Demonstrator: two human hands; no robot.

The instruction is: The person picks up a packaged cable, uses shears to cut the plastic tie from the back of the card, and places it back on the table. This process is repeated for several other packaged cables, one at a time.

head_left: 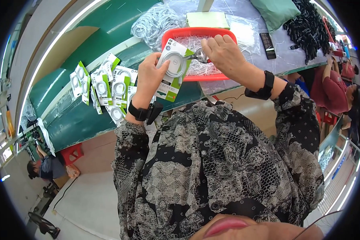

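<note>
My left hand (149, 75) grips a white and green card package (167, 87) with a coiled white cable on it, thumb on the front. My right hand (225, 53) is closed round a pair of pliers (200, 57) with metal jaws and some red showing. The jaws meet the upper right edge of the card; what they bite on is too small to make out. Beneath both hands stands a red plastic basket (204, 31) holding many thin white plastic strips (192, 41).
Several similar carded cables (119, 89) lie piled on the green bench (64, 127) at left. Behind the basket are coiled white cables (158, 20) and a pale green stack (208, 20). A phone (267, 45) and bundled black cables (310, 30) lie to the right. People sit farther off.
</note>
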